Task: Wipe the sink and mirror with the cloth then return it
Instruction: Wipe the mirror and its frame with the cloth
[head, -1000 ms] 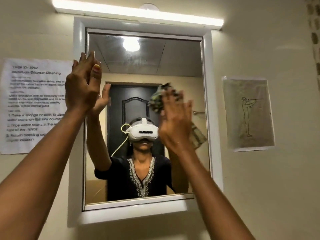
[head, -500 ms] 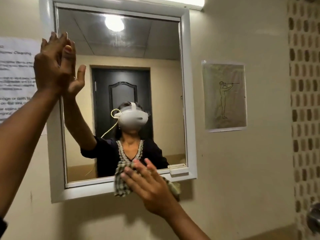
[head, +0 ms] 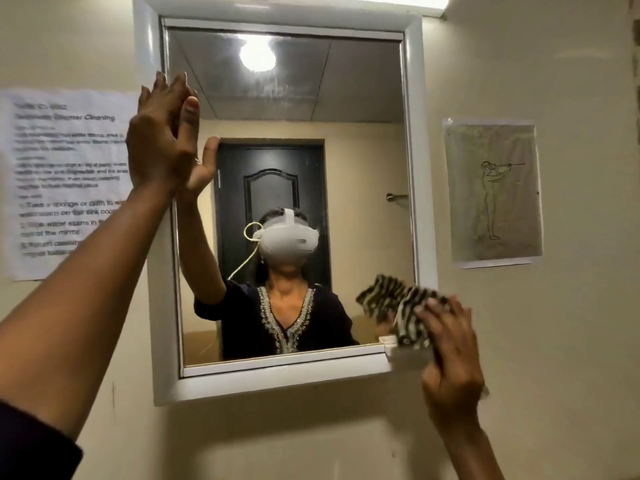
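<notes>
The right hand (head: 446,355) presses a blurred, seemingly checked cloth (head: 412,320) with spread fingers at the white-framed mirror (head: 277,375) corner; it may slip. The left hand (head: 159,140) lies flat, empty.

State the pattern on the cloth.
The cloth is dark-and-pale checked, blurred by motion; the head view shows it.

The right hand (head: 446,355) with the cloth (head: 412,318) now sits at the mirror's (head: 346,133) lower right corner, moved right from the bottom-edge middle; earlier it was high.
</notes>
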Motion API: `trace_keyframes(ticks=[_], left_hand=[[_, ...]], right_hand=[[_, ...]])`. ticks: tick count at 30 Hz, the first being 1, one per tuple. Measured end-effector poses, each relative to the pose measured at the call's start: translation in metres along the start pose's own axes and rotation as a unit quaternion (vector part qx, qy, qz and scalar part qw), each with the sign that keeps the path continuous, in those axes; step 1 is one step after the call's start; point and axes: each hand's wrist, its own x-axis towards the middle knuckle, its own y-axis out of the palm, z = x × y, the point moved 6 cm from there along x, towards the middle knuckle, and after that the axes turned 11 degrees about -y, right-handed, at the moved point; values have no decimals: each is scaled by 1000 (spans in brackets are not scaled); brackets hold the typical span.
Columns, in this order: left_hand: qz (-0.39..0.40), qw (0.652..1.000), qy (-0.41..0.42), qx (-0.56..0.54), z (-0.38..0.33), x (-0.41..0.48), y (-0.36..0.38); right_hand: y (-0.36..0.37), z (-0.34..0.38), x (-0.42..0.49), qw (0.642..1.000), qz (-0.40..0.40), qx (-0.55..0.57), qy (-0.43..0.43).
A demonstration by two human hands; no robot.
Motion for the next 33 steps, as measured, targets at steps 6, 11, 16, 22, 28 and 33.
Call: trace_keyframes(ticks=[6, 11, 16, 22, 28, 33], left_hand=[[1, 999, -6, 34, -3, 0, 1], [24, 1000, 3, 3, 8, 5, 7], [37, 998, -39, -11, 4, 2, -5], [79, 986, -115, -96, 16, -35, -22], [100, 986, -105, -79, 33, -72, -27], [123, 988, -95, -13, 29, -75, -26]], right_hand=[[31, -20, 36, 998, 65, -3, 27], [8, -21, -26, 995, 56, -29, 74], [9, -8, -38, 975, 15, -14, 221], [11, 15, -67, 848, -185, 78, 490], [70, 100, -64, 924, -43, 115, 361], [106, 189, -46, 964, 191, 154, 106]])
